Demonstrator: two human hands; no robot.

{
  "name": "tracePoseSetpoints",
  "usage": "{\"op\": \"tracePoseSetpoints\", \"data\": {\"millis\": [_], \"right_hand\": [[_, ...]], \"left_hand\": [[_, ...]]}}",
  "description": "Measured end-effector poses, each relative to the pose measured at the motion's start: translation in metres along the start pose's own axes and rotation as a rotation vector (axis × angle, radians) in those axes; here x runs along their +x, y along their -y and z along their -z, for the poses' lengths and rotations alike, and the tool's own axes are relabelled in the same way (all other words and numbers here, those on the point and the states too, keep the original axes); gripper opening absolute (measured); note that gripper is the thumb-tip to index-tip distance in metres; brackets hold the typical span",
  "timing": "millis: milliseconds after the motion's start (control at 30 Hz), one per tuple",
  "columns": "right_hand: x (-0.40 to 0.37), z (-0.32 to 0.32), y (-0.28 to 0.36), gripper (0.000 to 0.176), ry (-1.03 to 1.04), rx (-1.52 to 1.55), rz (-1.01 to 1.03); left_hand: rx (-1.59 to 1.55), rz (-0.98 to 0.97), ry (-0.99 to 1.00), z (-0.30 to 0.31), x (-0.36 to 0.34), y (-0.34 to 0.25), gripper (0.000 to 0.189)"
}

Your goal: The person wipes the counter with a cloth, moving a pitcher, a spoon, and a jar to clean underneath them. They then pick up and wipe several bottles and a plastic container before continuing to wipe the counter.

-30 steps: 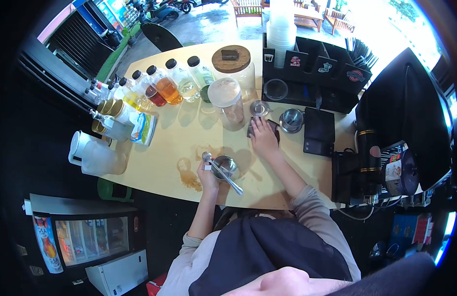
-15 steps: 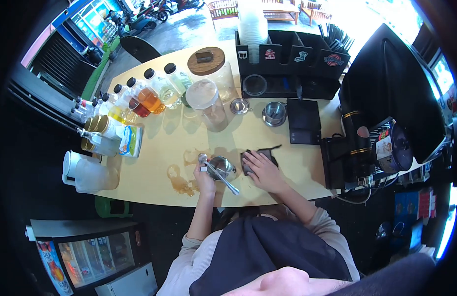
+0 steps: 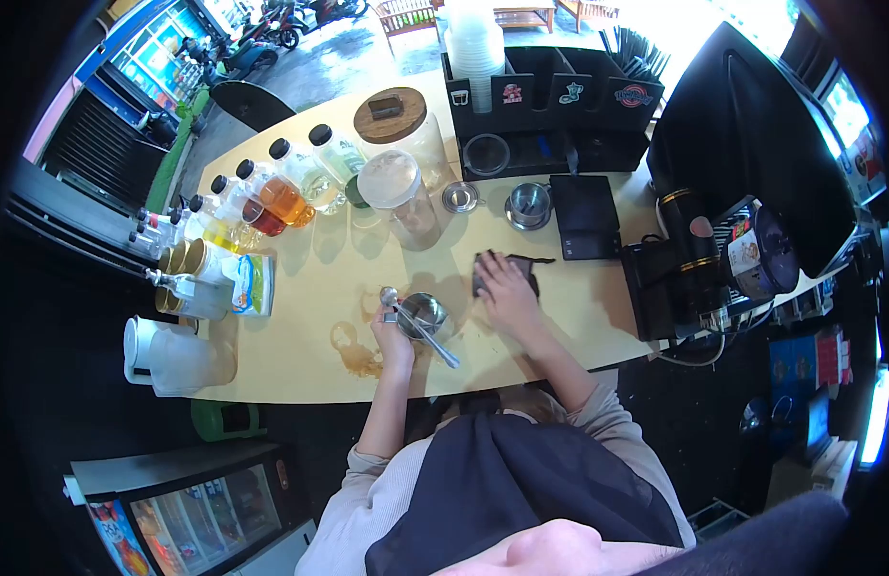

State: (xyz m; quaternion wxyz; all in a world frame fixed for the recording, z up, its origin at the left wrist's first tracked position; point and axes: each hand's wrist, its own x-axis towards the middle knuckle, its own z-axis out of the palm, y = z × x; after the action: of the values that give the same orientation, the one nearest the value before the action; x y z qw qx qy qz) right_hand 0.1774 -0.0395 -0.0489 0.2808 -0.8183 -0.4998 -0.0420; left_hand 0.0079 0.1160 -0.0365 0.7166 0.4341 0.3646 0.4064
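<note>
My left hand [image 3: 394,334] is closed around the side of a small metal cup [image 3: 427,311] near the front of the table. A long-handled metal spoon [image 3: 435,348] lies slantwise across the cup's rim, its bowl end by my left fingers. To the right, my right hand [image 3: 505,286] rests flat on a dark cloth [image 3: 525,270], fingers stretched out over it and partly hiding it. A brown wet stain [image 3: 356,351] marks the table left of my left hand.
Several bottles [image 3: 286,197] line the left edge beside a white pitcher [image 3: 176,357]. A lidded jar [image 3: 394,192], a metal drip filter [image 3: 531,204] and a black scale [image 3: 585,219] stand farther back. A black cup organiser [image 3: 559,154] holds plastic cups; a coffee machine [image 3: 689,240] is at right.
My right hand has slid the cloth forward, away from my body. My left hand stays at the cup with the spoon across it. The whole view has shifted slightly.
</note>
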Motion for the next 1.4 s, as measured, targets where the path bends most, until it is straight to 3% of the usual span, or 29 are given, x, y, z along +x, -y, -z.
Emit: {"op": "tracePoseSetpoints", "data": {"millis": [133, 267, 367, 567, 700, 1000, 1100, 1333, 1400], "right_hand": [[-0.028, 0.006, 0.028, 0.048, 0.167, 0.100, 0.190], [-0.085, 0.035, 0.034, 0.049, 0.225, 0.177, 0.188], [-0.119, 0.063, 0.016, 0.048, 0.140, 0.224, -0.075], [-0.123, 0.055, -0.043, 0.048, -0.165, -0.124, -0.539], [-0.084, 0.028, 0.000, 0.048, -0.155, -0.314, -0.576], [-0.070, -0.008, 0.116, 0.048, -0.022, 0.014, -0.233], [-0.103, 0.002, 0.109, 0.047, 0.050, 0.094, -0.159], [-0.142, 0.034, 0.050, 0.044, -0.135, -0.075, -0.497], [-0.135, 0.024, 0.027, 0.044, -0.318, -0.173, -0.667]], "left_hand": [[-0.001, 0.041, 0.035, 0.006, 0.008, -0.010, 0.029], [-0.009, 0.041, 0.080, 0.007, 0.023, -0.012, 0.027], [0.006, 0.059, 0.105, 0.014, 0.037, -0.005, 0.027], [-0.026, 0.097, 0.154, 0.018, 0.047, 0.002, 0.023], [-0.048, 0.130, 0.180, 0.021, 0.048, -0.004, 0.026], [-0.038, 0.172, 0.249, 0.037, 0.053, -0.016, 0.023], [-0.049, 0.193, 0.250, 0.043, 0.057, -0.020, 0.022], [-0.021, 0.229, 0.296, 0.060, 0.059, -0.029, 0.021], [-0.006, 0.231, 0.303, 0.062, 0.055, -0.037, 0.022]]}}
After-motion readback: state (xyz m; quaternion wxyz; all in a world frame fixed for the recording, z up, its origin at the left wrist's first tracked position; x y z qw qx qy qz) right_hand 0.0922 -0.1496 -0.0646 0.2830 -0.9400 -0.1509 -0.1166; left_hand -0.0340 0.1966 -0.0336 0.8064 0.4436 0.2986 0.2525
